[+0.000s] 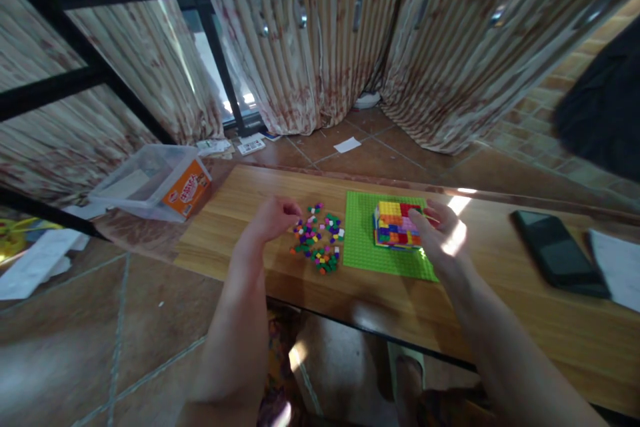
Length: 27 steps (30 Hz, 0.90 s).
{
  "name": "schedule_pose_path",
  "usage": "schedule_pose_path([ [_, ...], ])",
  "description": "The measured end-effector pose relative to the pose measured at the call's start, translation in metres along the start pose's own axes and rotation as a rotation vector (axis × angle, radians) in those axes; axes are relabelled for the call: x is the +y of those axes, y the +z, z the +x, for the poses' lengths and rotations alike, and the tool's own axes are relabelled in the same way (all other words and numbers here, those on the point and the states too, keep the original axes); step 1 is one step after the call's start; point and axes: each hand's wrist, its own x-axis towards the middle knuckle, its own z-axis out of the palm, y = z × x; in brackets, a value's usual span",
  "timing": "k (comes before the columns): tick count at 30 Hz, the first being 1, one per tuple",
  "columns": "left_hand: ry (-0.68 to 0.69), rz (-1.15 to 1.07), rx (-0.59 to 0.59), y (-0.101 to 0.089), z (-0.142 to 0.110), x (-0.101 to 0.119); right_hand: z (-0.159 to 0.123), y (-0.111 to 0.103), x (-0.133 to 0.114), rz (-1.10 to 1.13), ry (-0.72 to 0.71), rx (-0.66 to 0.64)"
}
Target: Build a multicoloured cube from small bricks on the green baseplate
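A green baseplate (364, 240) lies on a low wooden table (500, 307). On it stands a block of stacked coloured bricks (395, 221), yellow, red, orange and blue. My right hand (440, 230) rests against the block's right side, fingers curled on its top edge. Left of the plate lies a pile of small loose coloured bricks (319, 240). My left hand (273, 217) hovers at the pile's left edge with fingers pinched together; what is in them is hidden.
A clear plastic box with an orange label (155, 181) sits off the table's left end. A dark phone (555, 250) and white paper (617, 267) lie at the right. Curtains hang behind; papers lie on the tiled floor.
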Motion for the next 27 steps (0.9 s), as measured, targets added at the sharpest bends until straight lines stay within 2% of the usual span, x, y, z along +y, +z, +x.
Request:
schedule_pose_path([
  [4, -0.036, 0.117, -0.086, -0.005, -0.009, -0.010, -0.003, 0.004, -0.004, 0.016, 0.000, -0.025],
  [10, -0.060, 0.245, -0.068, 0.003, -0.010, -0.007, -0.002, 0.005, -0.001, 0.010, -0.057, 0.005],
  [15, -0.032, 0.272, -0.119, 0.004, -0.011, -0.003, 0.000, 0.004, 0.004, -0.008, -0.080, -0.016],
  [21, -0.020, 0.353, -0.125, 0.010, -0.011, 0.003, -0.002, 0.004, -0.003, 0.001, -0.069, -0.031],
  [27, -0.085, 0.390, -0.105, 0.014, -0.007, 0.011, -0.005, 0.001, -0.012, -0.067, -0.068, -0.043],
])
